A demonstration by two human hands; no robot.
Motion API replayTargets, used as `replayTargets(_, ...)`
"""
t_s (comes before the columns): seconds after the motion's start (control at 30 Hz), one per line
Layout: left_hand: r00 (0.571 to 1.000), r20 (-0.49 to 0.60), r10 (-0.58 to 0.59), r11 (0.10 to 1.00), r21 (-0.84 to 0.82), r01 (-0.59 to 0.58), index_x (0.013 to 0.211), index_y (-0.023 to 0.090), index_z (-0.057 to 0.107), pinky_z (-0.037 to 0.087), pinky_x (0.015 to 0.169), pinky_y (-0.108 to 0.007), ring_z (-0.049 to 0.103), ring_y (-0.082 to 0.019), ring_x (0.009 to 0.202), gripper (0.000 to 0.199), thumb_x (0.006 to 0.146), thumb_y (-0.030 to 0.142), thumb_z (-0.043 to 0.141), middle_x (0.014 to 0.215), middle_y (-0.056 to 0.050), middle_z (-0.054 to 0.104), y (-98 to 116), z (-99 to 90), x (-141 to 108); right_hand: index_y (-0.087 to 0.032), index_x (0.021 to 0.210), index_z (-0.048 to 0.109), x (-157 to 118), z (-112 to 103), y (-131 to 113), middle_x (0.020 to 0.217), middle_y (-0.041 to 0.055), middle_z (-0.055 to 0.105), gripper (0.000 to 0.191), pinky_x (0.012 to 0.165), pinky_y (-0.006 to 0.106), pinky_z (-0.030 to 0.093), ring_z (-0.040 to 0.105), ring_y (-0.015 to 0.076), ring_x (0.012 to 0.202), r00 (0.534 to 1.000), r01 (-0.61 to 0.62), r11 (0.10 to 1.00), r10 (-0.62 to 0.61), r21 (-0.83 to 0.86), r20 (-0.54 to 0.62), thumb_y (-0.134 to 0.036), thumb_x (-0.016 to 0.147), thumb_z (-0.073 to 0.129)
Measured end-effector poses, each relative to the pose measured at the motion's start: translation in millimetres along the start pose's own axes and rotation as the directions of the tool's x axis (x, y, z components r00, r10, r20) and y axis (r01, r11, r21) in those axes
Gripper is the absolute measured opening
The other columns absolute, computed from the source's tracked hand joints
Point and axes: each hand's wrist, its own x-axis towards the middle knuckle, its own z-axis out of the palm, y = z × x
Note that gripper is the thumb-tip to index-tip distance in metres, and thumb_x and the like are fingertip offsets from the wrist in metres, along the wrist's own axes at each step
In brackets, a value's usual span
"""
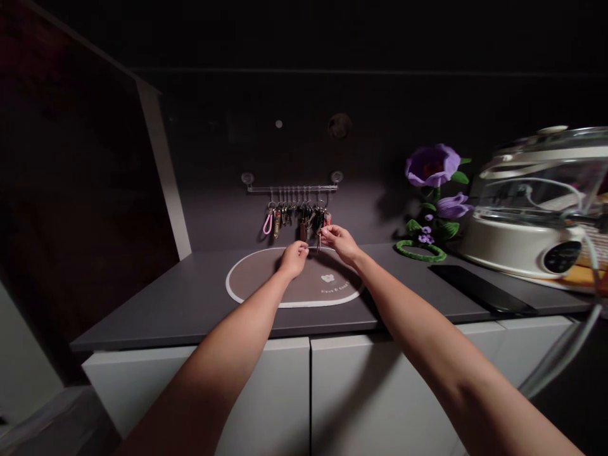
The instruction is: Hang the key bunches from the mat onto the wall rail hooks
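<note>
A clear rail on the dark back wall carries a row of hooks hung with several bunches of keys. At its right end, my right hand pinches a key hanging low in a bunch, near a red tag. My left hand is just below the hanging keys, its fingers curled together; whatever they hold, if anything, is too small to make out. A pink loop strap and a brown fob hang at the left end. Under both hands lies an oval brown mat with a white rim.
To the right stand a purple felt flower with a green ring base and a white appliance with a clear cover. A black phone-like slab lies before them on the dark counter. A pale cable hangs over the front edge.
</note>
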Motion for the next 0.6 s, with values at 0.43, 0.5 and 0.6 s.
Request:
replayTargets(0.43,1.000,0.004,-0.010,0.999,-0.030,0.010,0.088,0.014,0.061,0.046,0.069,-0.022,0.057,-0.010,0.070,0.015,0.077,0.015,0.050,0.077,-0.004,0.061,1,3.2,-2,-0.016,0.072,0.049,22,-14,-24,0.063,-0.0005,0.054,0.046,0.048,0.019,0.036,0.047,0.0071,0.053,0.959,0.145,0.988,-0.155,-0.060,-0.238,-0.057,0.056,0.064)
replayTargets(0.5,1.000,0.001,-0.019,1.000,-0.024,0.019,0.088,0.014,0.060,0.046,0.068,-0.022,0.057,-0.010,0.070,0.015,0.077,0.015,0.050,0.078,-0.004,0.061,1,3.3,-2,-0.016,0.069,0.048,33,-16,-31,0.055,-0.0026,0.050,0.044,0.045,0.019,0.034,0.043,0.0061,0.048,0.944,0.159,0.981,-0.185,-0.113,-0.274,-0.057,0.059,0.062)
replayTargets(0.6,0.999,0.004,-0.035,0.999,-0.009,0.035,0.088,0.014,0.060,0.045,0.068,-0.022,0.057,-0.010,0.070,0.015,0.077,0.015,0.050,0.079,-0.004,0.062,2,3.2,-3,-0.016,0.070,0.049,51,-20,-40,0.049,-0.0058,0.043,0.038,0.044,0.019,0.033,0.037,0.0045,0.042,0.928,0.155,0.978,-0.193,-0.141,-0.319,-0.052,0.063,0.061)
